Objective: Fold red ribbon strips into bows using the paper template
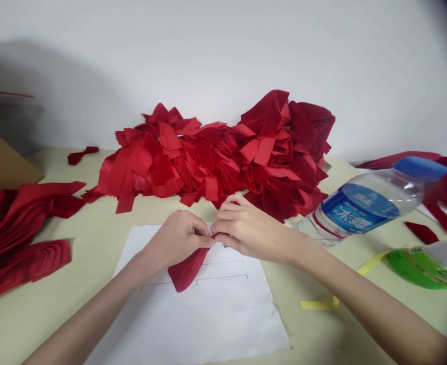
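My left hand [182, 235] and my right hand [248, 228] meet at the fingertips over a sheet of white paper [208, 324] with ruled black lines. A red ribbon piece [188, 269] is pinched between the left thumb and fingers, its wide end hanging toward the paper. The right fingertips are closed on the same ribbon at its gathered part, where a bit of red shows between both hands. My right fingers hide most of that end. Behind the hands lies a large pile of red ribbon pieces [204, 162].
Folded red ribbon strips [18, 218] lie at the left, near a brown cardboard piece [3, 157]. On the right are a water bottle [364, 208] with a blue cap, a green-and-white package [429, 263], and a yellow strip [318, 304]. A white wall [208, 45] stands behind.
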A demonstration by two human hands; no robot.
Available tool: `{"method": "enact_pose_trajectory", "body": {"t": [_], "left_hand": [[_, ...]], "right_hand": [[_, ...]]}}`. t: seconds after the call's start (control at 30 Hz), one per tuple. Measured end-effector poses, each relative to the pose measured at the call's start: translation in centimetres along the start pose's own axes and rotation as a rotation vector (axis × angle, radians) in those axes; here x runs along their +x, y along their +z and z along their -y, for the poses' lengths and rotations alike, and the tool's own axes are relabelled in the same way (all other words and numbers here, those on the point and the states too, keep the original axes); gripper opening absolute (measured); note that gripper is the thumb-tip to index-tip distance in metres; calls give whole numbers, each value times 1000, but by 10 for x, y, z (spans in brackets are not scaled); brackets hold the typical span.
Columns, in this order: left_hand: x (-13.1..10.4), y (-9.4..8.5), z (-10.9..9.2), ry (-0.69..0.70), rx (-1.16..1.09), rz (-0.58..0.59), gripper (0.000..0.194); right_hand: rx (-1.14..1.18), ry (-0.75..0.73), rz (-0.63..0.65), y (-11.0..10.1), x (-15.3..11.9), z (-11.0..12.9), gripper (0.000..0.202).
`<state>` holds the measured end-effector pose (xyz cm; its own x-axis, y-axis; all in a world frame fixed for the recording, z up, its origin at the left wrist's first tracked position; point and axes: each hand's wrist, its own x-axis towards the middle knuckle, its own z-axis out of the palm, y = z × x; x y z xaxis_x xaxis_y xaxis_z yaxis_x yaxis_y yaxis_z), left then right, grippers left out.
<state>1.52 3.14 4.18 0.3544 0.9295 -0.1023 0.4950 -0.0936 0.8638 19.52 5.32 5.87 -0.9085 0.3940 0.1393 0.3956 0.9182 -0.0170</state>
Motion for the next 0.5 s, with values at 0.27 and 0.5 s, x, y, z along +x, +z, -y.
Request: {"method": "enact_pose_trajectory", "body": {"t": [0.27, 0.5], "left_hand": [[10, 4, 32, -197, -373, 21, 13], [-5, 1, 50, -345, -691, 41, 13]], "right_hand": [[9, 259, -110, -13, -26, -8, 21], [55, 423, -32, 8, -64, -13, 21]]}}
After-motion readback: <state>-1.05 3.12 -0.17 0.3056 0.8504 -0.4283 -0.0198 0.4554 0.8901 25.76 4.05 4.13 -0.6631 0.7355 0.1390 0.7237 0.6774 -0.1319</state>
